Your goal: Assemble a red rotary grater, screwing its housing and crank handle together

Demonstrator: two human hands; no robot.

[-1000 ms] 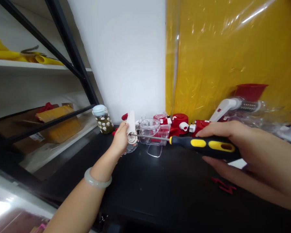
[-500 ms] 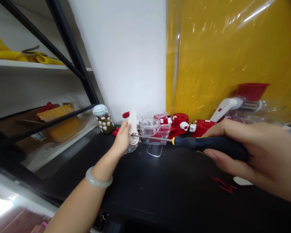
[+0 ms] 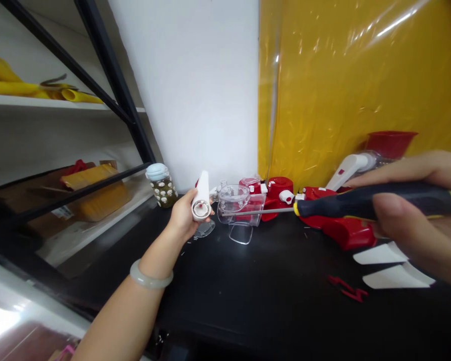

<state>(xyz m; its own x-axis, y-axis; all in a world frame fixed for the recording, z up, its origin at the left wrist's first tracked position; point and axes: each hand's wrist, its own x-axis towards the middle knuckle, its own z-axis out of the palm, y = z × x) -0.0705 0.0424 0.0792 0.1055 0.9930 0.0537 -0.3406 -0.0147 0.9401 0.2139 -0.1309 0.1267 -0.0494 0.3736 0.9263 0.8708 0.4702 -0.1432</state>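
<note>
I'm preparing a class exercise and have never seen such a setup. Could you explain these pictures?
No machine works here: these are a person's two bare hands, filmed from one head-worn camera. The left hand holds a white plastic part with a round end. The right hand grips a long screwdriver with a dark blue and yellow handle; its tip points toward the white part but is apart from it. On the black tabletop are clear plastic parts, red plastic parts, two tapered white pieces and a zigzag red piece; a white-spotted bottle with a pale blue lid stands back left.
</note>
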